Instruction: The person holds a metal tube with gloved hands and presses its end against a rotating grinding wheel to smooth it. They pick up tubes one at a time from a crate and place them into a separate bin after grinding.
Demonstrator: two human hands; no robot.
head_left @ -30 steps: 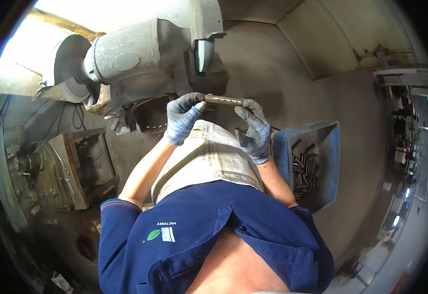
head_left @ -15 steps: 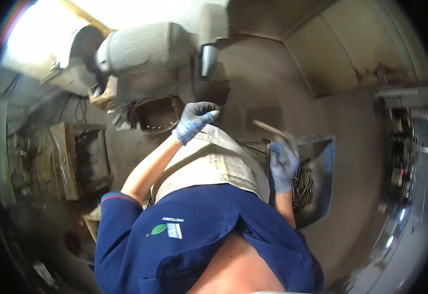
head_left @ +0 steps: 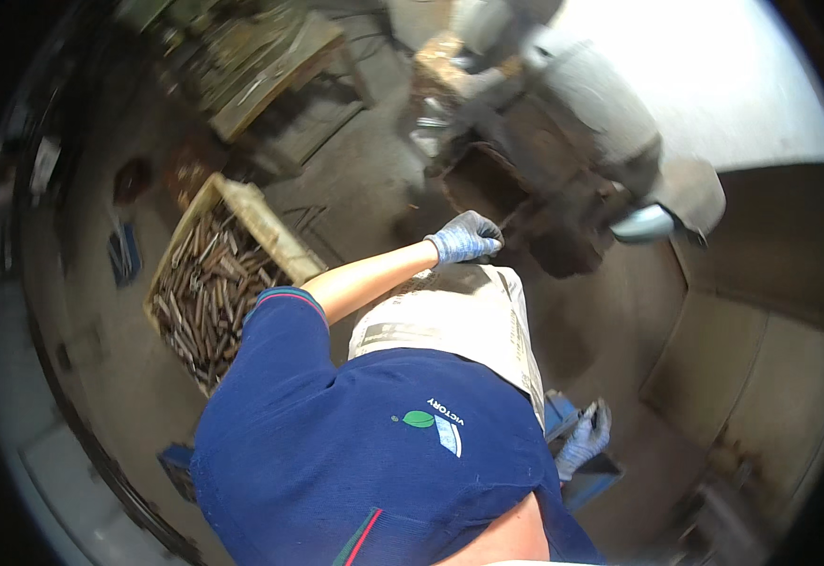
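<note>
Blue-grey gloves: on both hands.
Left hand [head_left: 467,238]: fingers curled, held out near the grinding machine [head_left: 563,179], apparently empty.
Right hand [head_left: 584,439]: fingers spread open over the blue bin [head_left: 563,415].
Wooden crate [head_left: 218,283]: full of metal rods, at left.

left hand [head_left: 467,236]: grinder [head_left: 563,189] body close ahead | floor [head_left: 355,189] open leftward to wooden crate [head_left: 218,274] | right hand [head_left: 584,439]: blue bin [head_left: 563,420] rim alongside
</note>
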